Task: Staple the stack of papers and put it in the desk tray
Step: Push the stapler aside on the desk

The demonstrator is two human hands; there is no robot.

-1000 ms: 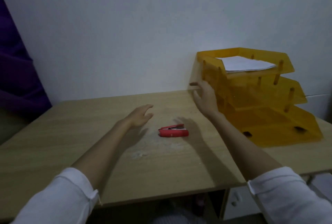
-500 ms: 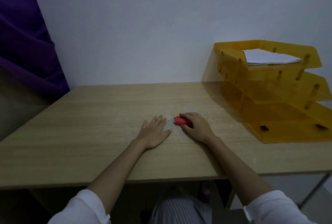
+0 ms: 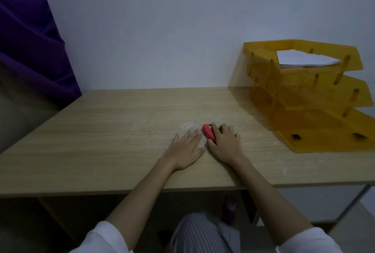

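1. Hands first: your right hand (image 3: pixel 225 143) has come back from the tray side, where it was a second ago, and now lies over the red stapler (image 3: pixel 209 134) on the bench (image 3: pixel 101 141). Its grip is curled round the stapler, fingers over the top and thumb along the near side, and the stapler has not left the wood.
2. Your left hand (image 3: pixel 185 150) has dropped from a hover to lie flat on the bench just beside the stapler, grip spread, palm down, holding nothing.
3. Papers (image 3: pixel 302 60) sit in the top tier of the yellow tray (image 3: pixel 263 50) at the far right, well apart from both hands. No loose sheets lie on the bench.
4. What that means: with the stack already in the tray and the stapler back down on the bench, I judge the task to be at its end, or very near it. Whether a staple is actually in the stack is too small to tell from here.
5. If you are finishing, all that seems left is to let go of the stapler and draw both hands back.
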